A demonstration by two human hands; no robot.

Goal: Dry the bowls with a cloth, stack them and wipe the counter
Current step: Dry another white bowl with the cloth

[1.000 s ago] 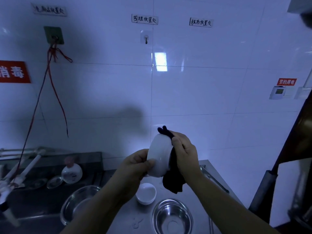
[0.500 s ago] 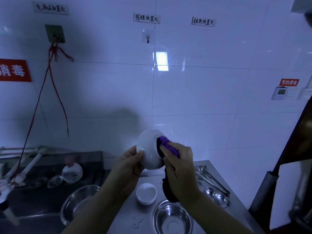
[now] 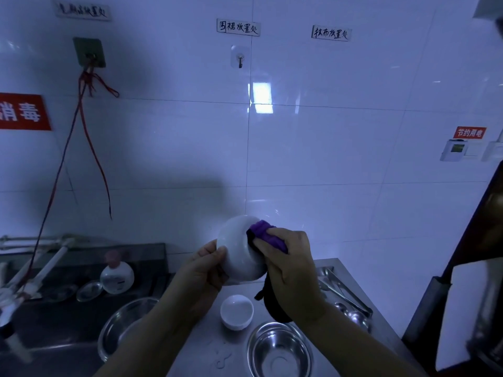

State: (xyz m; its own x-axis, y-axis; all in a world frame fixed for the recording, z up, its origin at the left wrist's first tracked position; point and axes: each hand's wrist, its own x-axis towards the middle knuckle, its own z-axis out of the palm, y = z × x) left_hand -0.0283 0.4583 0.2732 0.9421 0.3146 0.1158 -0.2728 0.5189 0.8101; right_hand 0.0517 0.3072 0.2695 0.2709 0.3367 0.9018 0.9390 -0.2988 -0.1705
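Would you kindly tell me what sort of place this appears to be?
Probably a commercial kitchen's washing-up area: white tiled wall with handwritten labels, steel counter, steel bowl and sink.

White bowl [image 3: 239, 251], purple cloth [image 3: 268, 236], silver steel counter [image 3: 206, 346], red sign [image 3: 23, 112]
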